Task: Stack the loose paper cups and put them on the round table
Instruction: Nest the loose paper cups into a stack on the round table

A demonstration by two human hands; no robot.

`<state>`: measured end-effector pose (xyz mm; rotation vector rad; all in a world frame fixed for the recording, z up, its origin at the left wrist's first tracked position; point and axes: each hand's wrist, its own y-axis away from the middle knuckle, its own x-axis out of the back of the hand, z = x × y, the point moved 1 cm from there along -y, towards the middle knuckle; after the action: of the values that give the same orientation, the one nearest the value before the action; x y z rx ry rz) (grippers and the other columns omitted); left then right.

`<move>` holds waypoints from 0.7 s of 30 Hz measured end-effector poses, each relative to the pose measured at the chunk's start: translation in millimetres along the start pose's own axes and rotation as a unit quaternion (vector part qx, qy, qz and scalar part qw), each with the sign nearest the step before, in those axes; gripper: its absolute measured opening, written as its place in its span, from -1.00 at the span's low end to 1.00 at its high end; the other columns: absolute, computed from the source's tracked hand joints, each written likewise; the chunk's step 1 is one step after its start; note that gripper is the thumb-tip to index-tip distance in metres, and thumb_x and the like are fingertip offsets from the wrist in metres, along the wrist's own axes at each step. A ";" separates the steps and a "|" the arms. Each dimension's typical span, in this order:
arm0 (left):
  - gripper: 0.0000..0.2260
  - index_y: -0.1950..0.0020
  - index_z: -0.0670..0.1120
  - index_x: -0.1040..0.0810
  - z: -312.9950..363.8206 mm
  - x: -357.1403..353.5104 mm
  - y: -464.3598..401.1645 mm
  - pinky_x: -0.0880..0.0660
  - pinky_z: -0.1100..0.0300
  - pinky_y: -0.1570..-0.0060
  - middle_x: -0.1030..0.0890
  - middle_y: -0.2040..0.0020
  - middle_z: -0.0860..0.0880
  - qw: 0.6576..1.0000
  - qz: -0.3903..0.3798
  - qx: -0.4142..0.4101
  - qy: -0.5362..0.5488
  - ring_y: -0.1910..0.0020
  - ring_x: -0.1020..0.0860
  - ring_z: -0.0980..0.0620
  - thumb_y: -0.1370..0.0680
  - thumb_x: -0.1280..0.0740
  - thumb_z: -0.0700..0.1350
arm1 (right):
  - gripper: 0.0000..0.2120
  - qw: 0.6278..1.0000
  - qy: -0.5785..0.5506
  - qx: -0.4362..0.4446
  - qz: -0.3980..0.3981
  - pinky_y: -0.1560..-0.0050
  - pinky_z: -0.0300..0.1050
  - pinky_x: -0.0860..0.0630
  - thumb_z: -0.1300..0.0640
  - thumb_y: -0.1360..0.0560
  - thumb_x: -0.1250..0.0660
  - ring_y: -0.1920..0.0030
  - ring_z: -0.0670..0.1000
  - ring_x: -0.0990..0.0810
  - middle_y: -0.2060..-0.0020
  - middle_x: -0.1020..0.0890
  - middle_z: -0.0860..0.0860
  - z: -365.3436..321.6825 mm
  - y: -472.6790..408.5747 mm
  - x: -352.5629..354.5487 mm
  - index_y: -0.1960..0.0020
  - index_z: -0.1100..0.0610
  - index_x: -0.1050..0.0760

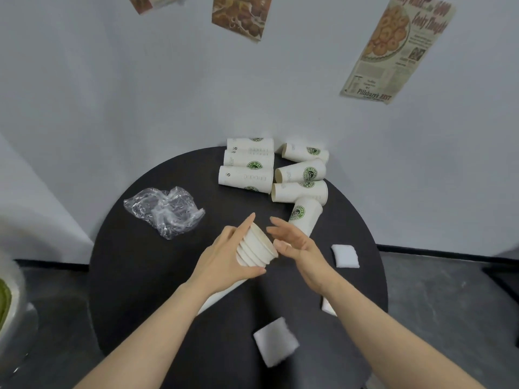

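Note:
My left hand (229, 255) grips a stack of nested white paper cups (257, 248), tilted with the rims pointing up and right; the stack's lower end shows under my wrist. My right hand (293, 242) hovers just right of the rims, fingers straight and spread, holding nothing. Several loose white cups with green logos (302, 189) lie on their sides at the far side of the round black table (134, 276). The nearest loose cup (306, 217) lies just beyond my right fingers.
A crumpled clear plastic bag (165, 210) lies on the table's left part. Three white square pads (276, 349) (345, 255) (328, 306) lie at the front and right. A white wall with posters rises behind the table; grey floor surrounds it.

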<state>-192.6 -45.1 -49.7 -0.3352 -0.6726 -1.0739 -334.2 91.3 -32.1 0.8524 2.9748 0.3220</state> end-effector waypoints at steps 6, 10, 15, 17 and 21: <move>-0.05 -0.36 0.52 0.24 -5.7 -15.0 -15.2 -0.47 0.18 0.01 -0.27 -0.24 0.26 0.999 0.033 0.040 -0.003 -0.14 -0.41 0.18 -0.31 -0.47 0.27 | -0.51 0.974 0.188 -0.040 0.121 -0.43 0.12 -0.26 0.16 -0.48 -0.40 -0.40 0.00 -0.27 -0.39 -0.27 -0.03 7.9 -65.4 104.4 -0.34 -0.18 -0.41; -0.05 -0.35 0.51 0.25 -5.1 -24.7 -25.6 -0.46 0.20 -0.01 -0.27 -0.25 0.24 0.996 0.052 0.069 -0.018 -0.13 -0.40 0.18 -0.32 -0.46 0.26 | -0.51 0.940 0.325 -0.070 0.082 -0.46 0.21 -0.13 0.17 -0.47 -0.41 -0.49 0.13 -0.12 -0.48 -0.15 0.10 17.8 -105.5 141.6 -0.36 -0.09 -0.43; -0.06 -0.34 0.52 0.27 0.7 -34.0 -32.7 -0.37 0.27 0.06 -0.27 -0.23 0.24 0.993 0.066 0.090 -0.025 -0.07 -0.37 0.19 -0.32 -0.45 0.27 | -0.53 0.921 0.380 -0.087 0.023 -0.46 0.20 -0.07 0.15 -0.45 -0.43 -0.47 0.09 -0.18 -0.45 -0.26 0.07 28.2 -126.3 153.9 -0.32 -0.10 -0.47; -0.06 -0.33 0.53 0.27 3.8 -37.9 -33.9 -0.37 0.26 0.06 -0.27 -0.23 0.24 0.993 0.070 0.094 -0.023 -0.08 -0.38 0.19 -0.32 -0.45 0.26 | -0.57 0.909 0.407 -0.082 0.030 -0.43 0.20 -0.11 0.14 -0.43 -0.44 -0.41 0.07 -0.28 -0.37 -0.36 0.03 32.4 -125.5 156.1 -0.25 -0.15 -0.50; -0.06 -0.32 0.54 0.28 11.1 -45.7 -30.7 -0.40 0.24 0.03 -0.27 -0.25 0.24 0.992 0.072 0.098 -0.021 -0.12 -0.37 0.19 -0.32 -0.45 0.26 | -0.64 0.935 0.343 -0.075 0.042 -0.44 0.18 -0.12 0.19 -0.42 -0.43 -0.36 0.02 -0.36 -0.28 -0.48 -0.05 40.1 -114.1 163.2 -0.14 -0.14 -0.55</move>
<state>-237.6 -21.1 -73.1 -0.2335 -0.7732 -0.8585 -528.8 90.5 -90.4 1.0181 3.4537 1.0335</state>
